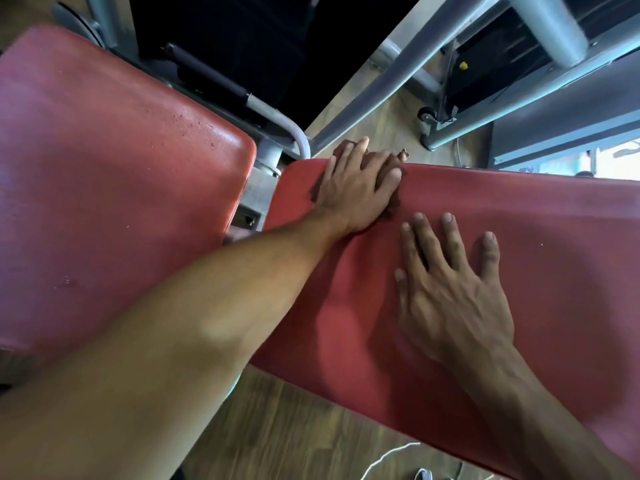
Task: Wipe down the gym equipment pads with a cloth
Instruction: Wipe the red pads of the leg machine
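Two red padded bench sections fill the view. The right pad (540, 258) runs from the centre to the right edge; the left pad (114, 188) carries small droplets near its far corner. A dark brown cloth (393, 202) lies at the far left corner of the right pad, mostly hidden under my left hand (356, 188), which presses flat on it. My right hand (450, 289) rests flat on the same pad, fingers spread, nearer to me and to the right of the cloth, holding nothing.
A grey metal hinge bracket (259, 181) sits in the gap between the pads. Grey machine frame tubes (381, 91) cross behind, with a wheeled base (427, 116) on the wooden floor (298, 427). A white cord (384, 459) lies on the floor near me.
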Demonstrator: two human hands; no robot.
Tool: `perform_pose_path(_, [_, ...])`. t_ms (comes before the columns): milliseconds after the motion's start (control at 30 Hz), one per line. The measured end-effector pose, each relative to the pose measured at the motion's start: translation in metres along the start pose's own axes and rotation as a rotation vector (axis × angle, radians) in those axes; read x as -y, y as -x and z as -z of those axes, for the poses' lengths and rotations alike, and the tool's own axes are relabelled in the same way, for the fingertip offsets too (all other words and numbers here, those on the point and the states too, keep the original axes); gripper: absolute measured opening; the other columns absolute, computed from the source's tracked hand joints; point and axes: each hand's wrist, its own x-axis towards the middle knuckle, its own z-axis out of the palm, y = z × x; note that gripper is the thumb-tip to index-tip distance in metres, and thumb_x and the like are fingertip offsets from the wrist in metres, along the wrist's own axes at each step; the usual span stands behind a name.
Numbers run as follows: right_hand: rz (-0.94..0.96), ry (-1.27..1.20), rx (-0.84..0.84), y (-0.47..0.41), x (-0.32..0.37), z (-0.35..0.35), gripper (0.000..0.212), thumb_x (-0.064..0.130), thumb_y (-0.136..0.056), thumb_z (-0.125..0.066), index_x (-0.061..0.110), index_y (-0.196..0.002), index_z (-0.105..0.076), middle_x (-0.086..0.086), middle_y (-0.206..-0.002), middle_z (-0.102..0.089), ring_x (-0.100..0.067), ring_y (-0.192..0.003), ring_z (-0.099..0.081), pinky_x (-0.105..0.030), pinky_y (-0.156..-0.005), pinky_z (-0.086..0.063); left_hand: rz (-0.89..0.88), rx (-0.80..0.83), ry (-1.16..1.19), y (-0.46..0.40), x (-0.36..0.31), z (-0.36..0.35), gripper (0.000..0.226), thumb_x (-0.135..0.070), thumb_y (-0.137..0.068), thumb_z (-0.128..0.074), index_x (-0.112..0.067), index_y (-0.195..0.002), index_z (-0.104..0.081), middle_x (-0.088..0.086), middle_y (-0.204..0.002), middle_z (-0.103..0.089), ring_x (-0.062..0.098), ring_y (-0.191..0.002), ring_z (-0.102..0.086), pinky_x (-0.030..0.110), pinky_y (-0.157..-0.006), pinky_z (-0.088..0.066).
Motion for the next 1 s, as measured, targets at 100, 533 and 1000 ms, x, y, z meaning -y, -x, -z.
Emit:
perform_pose_path(100, [0.0,0.019,-0.004,-0.001,-0.001,-0.001,0.062,0.037,-0.099,-0.028,0.009,-0.155,-0.032,-0.009,-0.163,-0.027,-0.033,-0.151,-0.018,-0.065,-0.115,-0.005,-0.039,-0.057,0.033,0.062,0.013,-0.011,0.057,-0.056,-0.099,-0.027,-0.039,-0.153,-0.02,0.005,-0.164,-0.006,0.02,-0.151,-0.001,0.043,-0.12,0.001])
perform_pose_path(533, [0.011,0.052,-0.024,-0.001,0.003,-0.004,0.064,0.039,-0.098,-0.022,0.009,-0.154,-0.032,-0.009,-0.162,-0.029,-0.036,-0.15,-0.022,-0.064,-0.115,-0.011,-0.04,-0.067,0.039,0.183,0.012,-0.027,0.066,-0.061,-0.095,-0.023,-0.032,-0.155,-0.02,0.002,-0.165,-0.006,0.018,-0.151,0.0,0.041,-0.12,-0.002])
perform_pose_path(1000, [0.045,0.032,0.053,-0.008,0.01,0.0,0.063,0.043,-0.102,-0.02,0.013,-0.158,-0.02,-0.004,-0.167,-0.013,-0.028,-0.154,-0.006,-0.064,-0.117,-0.006,-0.044,-0.095,0.018,0.259,0.021,-0.038,0.06,-0.062,-0.098,-0.023,-0.039,-0.154,-0.019,-0.001,-0.165,-0.006,0.014,-0.151,0.002,0.041,-0.121,-0.001])
